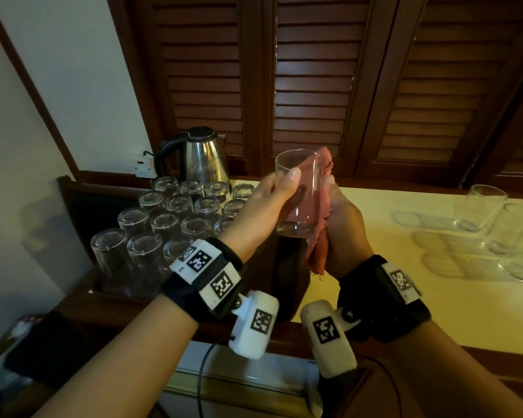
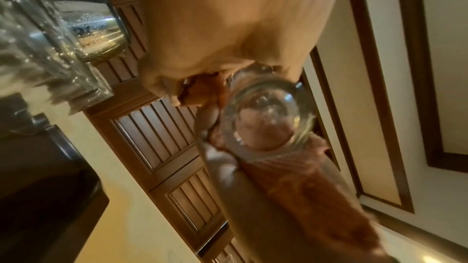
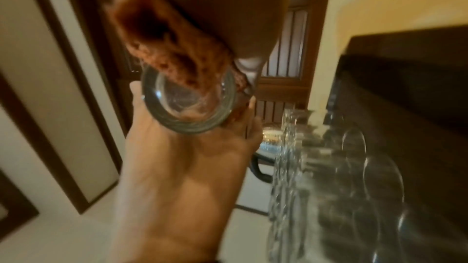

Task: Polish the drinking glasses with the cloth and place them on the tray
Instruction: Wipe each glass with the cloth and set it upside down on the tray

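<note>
My left hand [image 1: 280, 190] grips a clear drinking glass [image 1: 298, 194] upright above the counter, with the thumb across its near side. My right hand [image 1: 343, 220] presses a reddish cloth [image 1: 322, 212] against the glass's right side, and the cloth's tail hangs below my palm. In the left wrist view the glass base [image 2: 266, 125] shows with the cloth [image 2: 303, 183] behind it. In the right wrist view the cloth [image 3: 164, 45] covers part of the glass [image 3: 187, 105], which rests in my left hand [image 3: 185, 167]. A dark tray [image 1: 82, 206] at the left holds several upturned glasses [image 1: 163, 221].
A steel kettle [image 1: 201, 158] stands behind the tray, by a wall socket. Several more clear glasses [image 1: 495, 227] sit on the cream tabletop [image 1: 390, 282] at the far right. Dark louvred doors run along the back. A cable hangs below the counter's front edge.
</note>
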Demonstrator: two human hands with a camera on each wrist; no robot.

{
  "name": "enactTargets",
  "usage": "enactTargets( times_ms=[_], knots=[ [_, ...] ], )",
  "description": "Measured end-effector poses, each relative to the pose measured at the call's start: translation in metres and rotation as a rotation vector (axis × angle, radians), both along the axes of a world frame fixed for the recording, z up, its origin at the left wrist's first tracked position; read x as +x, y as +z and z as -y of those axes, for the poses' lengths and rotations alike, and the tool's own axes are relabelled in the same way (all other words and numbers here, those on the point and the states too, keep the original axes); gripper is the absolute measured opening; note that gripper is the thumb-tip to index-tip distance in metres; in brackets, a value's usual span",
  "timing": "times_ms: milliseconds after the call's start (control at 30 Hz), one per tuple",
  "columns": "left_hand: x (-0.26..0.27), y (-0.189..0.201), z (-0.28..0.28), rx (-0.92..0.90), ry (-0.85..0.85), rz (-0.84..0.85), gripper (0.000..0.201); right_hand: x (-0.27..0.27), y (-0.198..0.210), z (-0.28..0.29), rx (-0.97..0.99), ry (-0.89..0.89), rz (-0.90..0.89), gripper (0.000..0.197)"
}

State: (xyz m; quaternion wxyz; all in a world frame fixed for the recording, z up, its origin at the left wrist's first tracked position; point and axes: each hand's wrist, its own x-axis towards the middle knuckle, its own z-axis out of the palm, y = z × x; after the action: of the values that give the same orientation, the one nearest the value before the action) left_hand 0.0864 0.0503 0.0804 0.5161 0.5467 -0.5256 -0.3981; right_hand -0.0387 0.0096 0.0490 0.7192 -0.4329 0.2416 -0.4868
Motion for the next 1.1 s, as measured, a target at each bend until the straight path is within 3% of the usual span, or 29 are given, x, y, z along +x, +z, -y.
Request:
enactTargets(
  times_ms=[167,267,367,467,567,667,733,867,967,1033,1100],
  knots=[
    [-0.014,-0.001,-0.004,0.000,0.089,-0.018,0.069,0.012,-0.004,0.002,-0.370,-0.215,-0.220,0.044],
    [-0.018,-0.004,-0.002,-0.049,0.095,-0.061,0.058,0.009,-0.004,-0.001,-0.209,-0.095,-0.101,0.044],
    [-0.010,-0.003,-0.002,-0.029,-0.032,-0.090,0.055,0.000,-0.003,-0.002,0.017,0.040,-0.003,0.054],
    [-0.012,-0.003,-0.004,-0.022,0.035,-0.121,0.063,0.006,0.002,-0.004,-0.096,-0.073,-0.009,0.047],
    [-0.019,-0.003,-0.004,-0.047,0.101,-0.133,0.045,0.015,0.006,-0.006,-0.293,-0.201,-0.085,0.045],
    [-0.023,-0.006,-0.006,-0.078,0.134,-0.104,0.038,0.016,0.001,-0.005,-0.228,-0.124,-0.055,0.047],
    [-0.021,-0.005,-0.008,-0.093,0.102,-0.126,0.018,0.010,-0.001,-0.007,-0.071,-0.049,-0.027,0.050],
    [-0.016,-0.003,-0.006,-0.009,0.012,-0.217,0.036,-0.006,-0.007,-0.013,0.086,0.108,0.089,0.044],
    [-0.010,-0.003,-0.007,-0.005,-0.020,-0.376,0.032,-0.014,-0.010,-0.011,0.134,0.149,0.102,0.041],
    [-0.005,-0.005,-0.006,-0.033,-0.010,-0.385,0.029,-0.022,-0.011,-0.008,0.143,0.133,0.099,0.041],
    [-0.001,-0.007,-0.006,-0.079,0.047,-0.356,0.047,-0.027,-0.010,-0.005,0.133,0.122,0.098,0.047]
  ],
)
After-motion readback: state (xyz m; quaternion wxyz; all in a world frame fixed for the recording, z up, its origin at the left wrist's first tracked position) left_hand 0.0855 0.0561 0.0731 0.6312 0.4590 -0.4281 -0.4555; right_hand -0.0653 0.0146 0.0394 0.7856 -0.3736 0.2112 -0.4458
